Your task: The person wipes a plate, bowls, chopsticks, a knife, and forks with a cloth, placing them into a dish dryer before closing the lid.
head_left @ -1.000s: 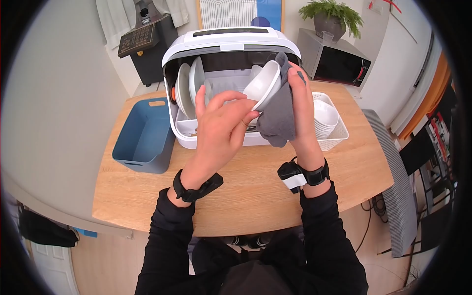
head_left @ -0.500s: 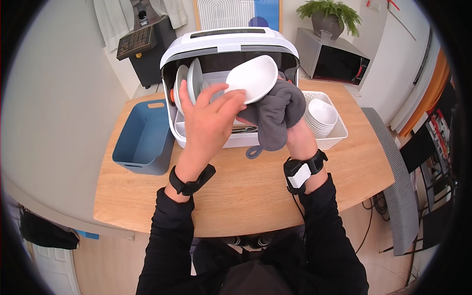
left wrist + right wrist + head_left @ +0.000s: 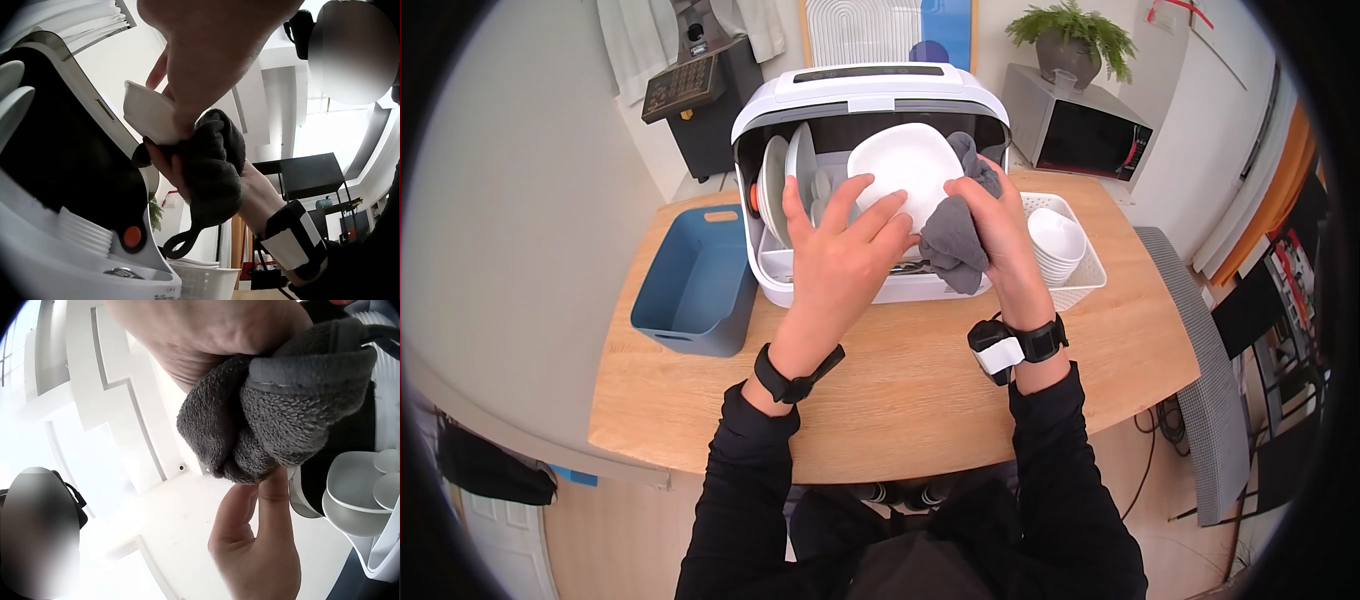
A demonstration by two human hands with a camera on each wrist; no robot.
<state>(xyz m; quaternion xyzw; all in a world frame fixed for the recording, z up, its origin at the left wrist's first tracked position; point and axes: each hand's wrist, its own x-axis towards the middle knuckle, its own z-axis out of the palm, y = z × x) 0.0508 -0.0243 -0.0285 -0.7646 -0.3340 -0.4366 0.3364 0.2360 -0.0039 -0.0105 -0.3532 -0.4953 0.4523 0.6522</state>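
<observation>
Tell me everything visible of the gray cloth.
The gray cloth looks like soft, looped-pile fabric with a flatter hem band and a thin hanging loop. Bunched and folded, it is held up by the right hand against the white bowl, before the open dish cabinet. Whether it is damp, I cannot tell.

From the head we look forward and steeply down, far enough back to take in most of the pale wooden table (image 3: pixel 890 420). From the left wrist we look upward at a tilt, close past the left hand (image 3: pixel 206 56) to the white ceiling (image 3: pixel 253 103). From the right wrist we also face upward, very near the dark grey terry cloth (image 3: pixel 275 406), which all three views share. Head and left wrist share the squarish white bowl (image 3: pixel 905 165).
</observation>
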